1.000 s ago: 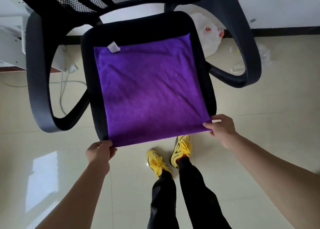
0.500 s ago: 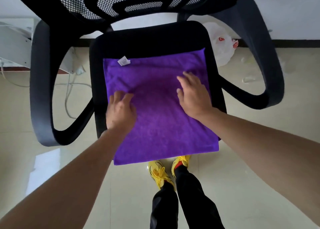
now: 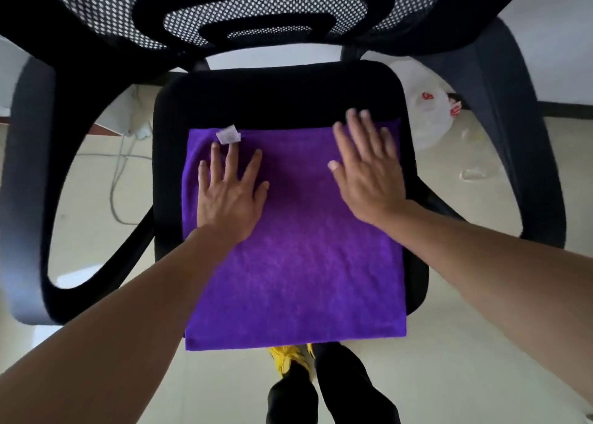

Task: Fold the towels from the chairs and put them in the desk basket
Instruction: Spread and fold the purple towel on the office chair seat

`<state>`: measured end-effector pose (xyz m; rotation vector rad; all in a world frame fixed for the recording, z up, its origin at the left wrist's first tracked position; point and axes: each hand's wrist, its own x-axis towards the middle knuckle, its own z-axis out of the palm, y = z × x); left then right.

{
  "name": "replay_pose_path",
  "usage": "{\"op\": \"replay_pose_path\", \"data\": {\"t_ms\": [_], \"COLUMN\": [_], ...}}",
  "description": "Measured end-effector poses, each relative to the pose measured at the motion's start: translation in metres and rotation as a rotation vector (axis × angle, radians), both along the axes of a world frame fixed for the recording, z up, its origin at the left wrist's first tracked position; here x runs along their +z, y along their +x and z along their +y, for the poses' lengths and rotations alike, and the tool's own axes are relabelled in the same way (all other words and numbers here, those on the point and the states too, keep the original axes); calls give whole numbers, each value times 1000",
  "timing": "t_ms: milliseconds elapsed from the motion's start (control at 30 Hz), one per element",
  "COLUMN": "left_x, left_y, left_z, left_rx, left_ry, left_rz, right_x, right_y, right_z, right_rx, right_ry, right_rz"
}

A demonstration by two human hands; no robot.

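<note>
Left hand (image 3: pixel 229 195): palm down, fingers straight and spread, pressing flat on the far left part of the purple towel (image 3: pixel 295 263). Fingertips lie just short of the white label (image 3: pixel 228 134) at the towel's far edge.

Right hand (image 3: pixel 369 170): palm down, fingers straight and close together, pressing the far right part of the towel. Fingertips reach past the towel's far edge onto the black seat (image 3: pixel 276 96). Neither hand grips anything.

The towel lies flat on the seat of the office chair (image 3: pixel 32 173). Its near edge overhangs the seat front.

Below the overhang: yellow shoes (image 3: pixel 285 357) and dark trouser legs on the tiled floor (image 3: pixel 481 343). A white plastic bag (image 3: pixel 431 115) lies on the floor beyond the right armrest.
</note>
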<state>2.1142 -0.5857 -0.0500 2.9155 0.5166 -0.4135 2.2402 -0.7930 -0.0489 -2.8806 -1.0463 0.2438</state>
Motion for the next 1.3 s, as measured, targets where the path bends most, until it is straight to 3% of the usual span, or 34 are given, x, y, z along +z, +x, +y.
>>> {"op": "replay_pose_path", "data": {"t_ms": [100, 233, 433, 567, 667, 800, 900, 1000, 1067, 1133, 1200, 1300], "left_x": [-8, -17, -5, 15, 22, 30, 38, 36, 34, 35, 32, 29], "left_y": [15, 23, 19, -24, -83, -157, -183, -195, -200, -202, -207, -217], "left_z": [16, 53, 46, 14, -11, -42, -57, -56, -50, -45, -41, -36], "left_rx": [38, 236, 314, 363, 465, 607, 692, 990, 1328, 1651, 1794, 1829], "left_ry": [33, 65, 49, -22, -98, -149, -205, -323, -487, -756, -1025, -1232], "left_rz": [-7, -19, -3, -113, -63, 40, -20, -21, -11, 15, 22, 0], "right_x": [-14, -28, -24, -9, 3, 15, 25, 27, 23, 20, 20, 23], "right_y": [-10, 1, -1, -20, -57, -126, -170, -194, -199, -197, -195, -201], "right_z": [8, -4, -1, -9, -45, -101, -119, -123, -121, -121, -125, -130], "right_rx": [214, 188, 175, 39, -93, -342, -582, -1023, -1416, -1740, -1849, -1828], "right_ry": [-90, -82, -113, -59, 36, 125, 163, 207, 378, 712, 920, 905], "right_rz": [29, 33, 28, 91, 126, 143, 187, 348, 576, 868, 1064, 1120]}}
